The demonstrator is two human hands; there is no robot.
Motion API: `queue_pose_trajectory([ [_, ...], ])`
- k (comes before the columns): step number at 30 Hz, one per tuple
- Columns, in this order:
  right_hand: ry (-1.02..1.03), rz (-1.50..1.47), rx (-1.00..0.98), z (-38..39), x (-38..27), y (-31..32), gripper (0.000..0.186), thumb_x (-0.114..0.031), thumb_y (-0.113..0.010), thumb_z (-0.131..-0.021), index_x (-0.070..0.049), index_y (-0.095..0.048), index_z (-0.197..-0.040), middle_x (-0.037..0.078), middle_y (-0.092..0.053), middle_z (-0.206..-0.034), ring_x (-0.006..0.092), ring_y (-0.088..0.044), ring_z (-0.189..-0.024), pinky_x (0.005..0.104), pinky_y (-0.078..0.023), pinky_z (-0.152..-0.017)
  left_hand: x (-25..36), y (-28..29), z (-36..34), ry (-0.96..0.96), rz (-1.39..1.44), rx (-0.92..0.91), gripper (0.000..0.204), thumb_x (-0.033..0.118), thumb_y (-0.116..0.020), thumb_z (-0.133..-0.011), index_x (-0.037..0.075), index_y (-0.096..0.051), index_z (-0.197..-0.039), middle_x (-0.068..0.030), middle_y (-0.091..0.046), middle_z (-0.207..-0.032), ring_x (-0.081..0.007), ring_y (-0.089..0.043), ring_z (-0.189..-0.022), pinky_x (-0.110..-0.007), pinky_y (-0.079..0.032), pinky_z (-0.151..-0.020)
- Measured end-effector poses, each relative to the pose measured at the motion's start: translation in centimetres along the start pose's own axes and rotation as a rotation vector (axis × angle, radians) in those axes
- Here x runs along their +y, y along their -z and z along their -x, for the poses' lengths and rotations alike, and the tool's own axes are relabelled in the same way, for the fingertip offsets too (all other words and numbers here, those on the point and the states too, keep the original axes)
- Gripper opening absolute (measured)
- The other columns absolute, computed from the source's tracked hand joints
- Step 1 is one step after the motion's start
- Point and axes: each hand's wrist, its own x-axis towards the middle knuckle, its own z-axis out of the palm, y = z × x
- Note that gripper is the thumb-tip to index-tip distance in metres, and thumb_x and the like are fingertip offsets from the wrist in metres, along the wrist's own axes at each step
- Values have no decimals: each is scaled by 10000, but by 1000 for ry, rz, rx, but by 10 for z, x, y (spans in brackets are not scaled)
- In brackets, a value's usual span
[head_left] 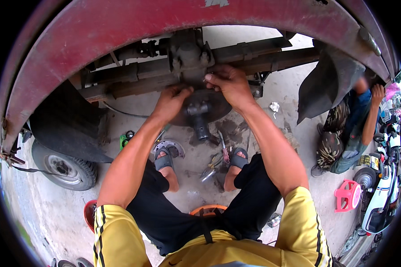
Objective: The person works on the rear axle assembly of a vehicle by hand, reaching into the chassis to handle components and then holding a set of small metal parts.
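Observation:
Both of my hands are under the red fender (173, 20), close to the dark axle housing (189, 60). My right hand (229, 84) is closed, thumb and forefinger pinched beside the housing; what they hold is too small to make out. To its left, my left hand (170, 103) is curled, with the thumb near the top of a dark round plate (218, 109); its fingertips are partly hidden in shadow. From the plate a dark, greasy spindle (201, 129) points toward me. Long leaf springs (124, 78) run across behind both hands.
Hand tools, including pliers (216, 160), lie on the ground between my sandalled feet, near a grey curved metal part (171, 147). A wheel (62, 167) is at left. At right are a crouching person (343, 129), a pink stool (348, 196) and a motorcycle (381, 196).

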Motion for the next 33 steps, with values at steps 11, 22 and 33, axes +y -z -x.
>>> queue_pose_trajectory([
  [11, -20, 300, -19, -16, 30, -10, 209, -125, -725, -833, 29, -712, -974, 109, -726, -861, 152, -654, -798, 300, -501, -763, -5, 6, -2, 8, 57, -5, 245, 200, -605, -934, -19, -695, -996, -1, -678, -901, -75, -566, -835, -246, -443, -799],
  [22, -120, 396, -126, -31, 25, -18, 203, -153, -753, -798, 9, -750, -920, 112, -736, -866, 169, -668, -815, 303, -502, -798, -5, 8, -4, -11, 68, -43, 225, 189, -618, -936, -8, -704, -1004, 5, -683, -910, -69, -572, -830, -245, -450, -792],
  [33, -175, 648, -64, -41, 34, -21, 294, -302, -783, -744, -90, -759, -947, 150, -723, -949, 306, -689, -942, 381, -519, -843, -9, 11, -3, -8, 48, -34, 241, 208, -629, -935, -5, -708, -1014, 6, -688, -917, -56, -567, -835, -240, -451, -783],
])
